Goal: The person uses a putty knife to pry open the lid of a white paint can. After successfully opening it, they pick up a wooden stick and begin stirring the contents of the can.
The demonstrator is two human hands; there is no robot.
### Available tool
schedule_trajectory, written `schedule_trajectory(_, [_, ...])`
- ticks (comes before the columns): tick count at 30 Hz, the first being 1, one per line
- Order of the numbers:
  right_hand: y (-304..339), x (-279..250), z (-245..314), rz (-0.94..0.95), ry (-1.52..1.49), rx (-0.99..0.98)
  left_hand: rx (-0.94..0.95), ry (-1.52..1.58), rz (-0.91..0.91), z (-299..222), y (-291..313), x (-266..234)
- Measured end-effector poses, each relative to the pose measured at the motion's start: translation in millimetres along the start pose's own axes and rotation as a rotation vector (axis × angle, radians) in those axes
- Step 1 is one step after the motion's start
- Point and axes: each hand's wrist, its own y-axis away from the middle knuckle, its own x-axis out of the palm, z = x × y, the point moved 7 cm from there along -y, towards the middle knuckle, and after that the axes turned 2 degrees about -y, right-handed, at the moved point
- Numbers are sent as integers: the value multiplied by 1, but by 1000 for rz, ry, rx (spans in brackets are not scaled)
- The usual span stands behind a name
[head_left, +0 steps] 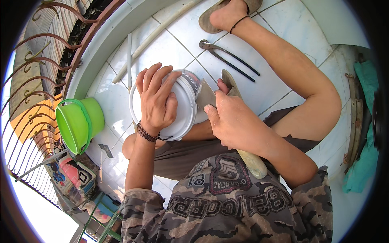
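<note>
My left hand (158,95) lies flat on the white lid (184,115) of a round paint bucket (192,79), fingers stretched out over it. My right hand (235,121) is closed around a broad-bladed knife (206,95) with a pale handle. The grey blade's edge meets the side of the lid's rim. The handle's rounded end shows below my right forearm, over the camouflage shirt. The bucket sits between my bent legs, with its lower part mostly hidden by the lid.
Long-handled pincers (229,58) lie on the white tiles beyond the knife. A pale pipe (156,38) lies farther left. A bright green bucket (95,115) stands at left beside a curved metal railing (52,60). A small dark plate (105,150) lies near the green bucket.
</note>
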Motion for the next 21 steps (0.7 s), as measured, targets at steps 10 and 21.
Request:
schedule_trajectory(10, [-4,23,27,50,800,-554,29,7,-31,-3,-3,1])
schedule_trajectory(21, [-13,-2,-16,215,-259,140,2,-16,-40,-2,5,-4])
